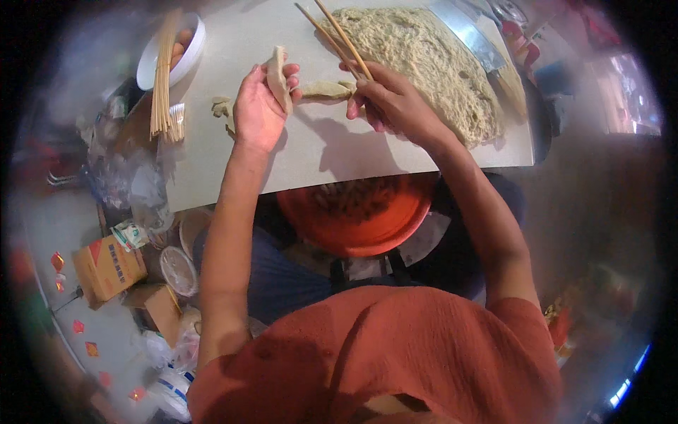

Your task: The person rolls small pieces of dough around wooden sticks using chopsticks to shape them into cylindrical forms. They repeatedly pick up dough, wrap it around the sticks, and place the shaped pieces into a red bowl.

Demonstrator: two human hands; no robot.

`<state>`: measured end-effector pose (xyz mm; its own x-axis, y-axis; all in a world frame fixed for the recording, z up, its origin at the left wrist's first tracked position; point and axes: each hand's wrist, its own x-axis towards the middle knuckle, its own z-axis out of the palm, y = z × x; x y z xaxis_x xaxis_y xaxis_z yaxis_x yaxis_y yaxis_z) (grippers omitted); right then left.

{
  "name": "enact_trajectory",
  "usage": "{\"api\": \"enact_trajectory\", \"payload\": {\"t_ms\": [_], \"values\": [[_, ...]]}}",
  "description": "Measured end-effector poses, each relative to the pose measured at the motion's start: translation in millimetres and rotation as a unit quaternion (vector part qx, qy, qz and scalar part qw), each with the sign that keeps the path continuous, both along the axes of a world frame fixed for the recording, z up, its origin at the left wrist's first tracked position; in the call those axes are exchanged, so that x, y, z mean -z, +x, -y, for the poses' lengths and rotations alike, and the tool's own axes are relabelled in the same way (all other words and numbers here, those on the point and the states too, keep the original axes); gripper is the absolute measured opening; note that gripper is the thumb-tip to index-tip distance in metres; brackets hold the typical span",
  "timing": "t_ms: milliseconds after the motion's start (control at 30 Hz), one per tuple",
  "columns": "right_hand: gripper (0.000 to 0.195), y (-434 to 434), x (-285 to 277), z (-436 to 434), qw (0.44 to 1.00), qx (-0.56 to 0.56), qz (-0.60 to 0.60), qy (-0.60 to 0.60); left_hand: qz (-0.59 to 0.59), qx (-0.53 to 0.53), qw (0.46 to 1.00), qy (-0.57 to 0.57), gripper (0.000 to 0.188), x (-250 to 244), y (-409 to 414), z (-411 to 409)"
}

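My left hand (pixel 259 116) is raised over a pale board (pixel 212 175), palm up. A flat strip of beige dough (pixel 278 79) lies upright across its fingers, held there. My right hand (pixel 394 100) grips a pair of thin wooden sticks (pixel 344 40), perhaps chopsticks, pointing away from me to the upper left. Between the hands, another dough strip (pixel 320 90) lies on the board, its right end partly hidden by my right fingers. Beyond my right hand spreads a large, rough-surfaced slab of dough (pixel 424 69). Small dough scraps (pixel 221 108) sit left of my left hand.
A cleaver (pixel 469 34) rests along the slab's right side. At upper left, a bundle of thin skewers (pixel 163 79) crosses a white bowl (pixel 196 53) of brown rounded things. Below the board's near edge stands an orange basin (pixel 365 238) with pieces inside. Cardboard boxes (pixel 108 270) stand lower left.
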<state>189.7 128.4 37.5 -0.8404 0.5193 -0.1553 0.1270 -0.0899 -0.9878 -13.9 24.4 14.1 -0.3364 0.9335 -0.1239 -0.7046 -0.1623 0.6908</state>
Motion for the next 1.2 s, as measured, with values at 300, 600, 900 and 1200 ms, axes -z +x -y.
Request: {"api": "enact_trajectory", "payload": {"t_ms": [300,600,900,1200], "values": [[0.032,8,18,3,0.999,-0.046,-0.007,-0.004,-0.096,-0.044,0.992,-0.075,0.017,0,21,-2],[0.032,15,5,5,0.996,-0.067,0.050,0.002,-0.146,-0.007,0.985,-0.092,0.020,-3,27,1],[0.036,16,11,8,0.997,-0.062,0.036,0.009,-0.226,0.004,0.969,-0.104,0.020,-12,35,2],[0.047,26,0,11,0.988,-0.110,0.010,-0.103,-0.260,0.055,0.963,-0.041,0.028,-9,35,4]]}}
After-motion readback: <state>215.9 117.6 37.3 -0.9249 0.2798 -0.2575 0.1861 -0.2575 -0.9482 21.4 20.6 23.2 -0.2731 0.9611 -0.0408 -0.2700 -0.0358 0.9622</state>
